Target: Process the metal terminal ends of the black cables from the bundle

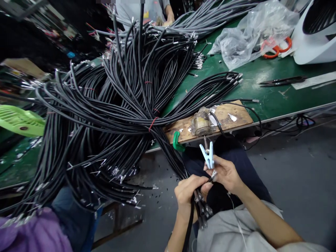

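My left hand [187, 189] is closed round a bundle of black cables [178, 161] over my lap, with one cable end [213, 176] sticking out between thumb and fingers. Close beside it on the right, my right hand [227, 173] has its fingers pinched together at the silvery tip of that cable end. Just above my right fingertips is a light blue clothespin [208, 154], by a thin metal shaft from a small motor [202, 122]. The motor sits on a wooden board [236, 117] at the table edge. Whether my right fingers touch the clothespin is unclear.
Large piles of black cables [126, 91] cover the green table [252, 87]. A green clamp [178, 141] grips the board. Orange-handled scissors [275, 50], a plastic bag [236, 42] and dark snips [283, 81] lie at the right. Another person's hand [169, 17] shows behind; someone in purple [34, 232] sits lower left.
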The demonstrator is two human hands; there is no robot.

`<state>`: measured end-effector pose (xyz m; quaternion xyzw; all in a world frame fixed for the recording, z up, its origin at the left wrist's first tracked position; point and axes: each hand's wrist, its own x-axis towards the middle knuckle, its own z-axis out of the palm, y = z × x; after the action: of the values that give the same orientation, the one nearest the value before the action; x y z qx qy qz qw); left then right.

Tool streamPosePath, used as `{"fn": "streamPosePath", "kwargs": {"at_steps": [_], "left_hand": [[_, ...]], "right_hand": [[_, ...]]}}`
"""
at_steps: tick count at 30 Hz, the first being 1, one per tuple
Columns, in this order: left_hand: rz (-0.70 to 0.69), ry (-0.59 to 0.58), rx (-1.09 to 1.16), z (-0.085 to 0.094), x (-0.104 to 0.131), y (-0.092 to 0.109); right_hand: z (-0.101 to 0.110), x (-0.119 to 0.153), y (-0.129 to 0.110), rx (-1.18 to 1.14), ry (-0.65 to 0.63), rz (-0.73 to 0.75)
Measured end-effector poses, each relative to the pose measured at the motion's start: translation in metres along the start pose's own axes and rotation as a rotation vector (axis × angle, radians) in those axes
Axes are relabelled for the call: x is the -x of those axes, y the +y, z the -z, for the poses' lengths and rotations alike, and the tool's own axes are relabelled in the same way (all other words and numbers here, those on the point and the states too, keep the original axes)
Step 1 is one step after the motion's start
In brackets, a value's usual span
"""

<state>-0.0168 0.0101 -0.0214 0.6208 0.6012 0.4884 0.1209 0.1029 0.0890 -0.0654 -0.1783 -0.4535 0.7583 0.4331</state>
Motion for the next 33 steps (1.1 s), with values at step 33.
{"fn": "streamPosePath", "kwargs": {"at_steps": [33], "left_hand": [[-0.088,-0.103,0.389,0.013,-0.004,-0.005]], "right_hand": [[0.002,0.004,-0.024,0.309,-0.219,0.184]]}}
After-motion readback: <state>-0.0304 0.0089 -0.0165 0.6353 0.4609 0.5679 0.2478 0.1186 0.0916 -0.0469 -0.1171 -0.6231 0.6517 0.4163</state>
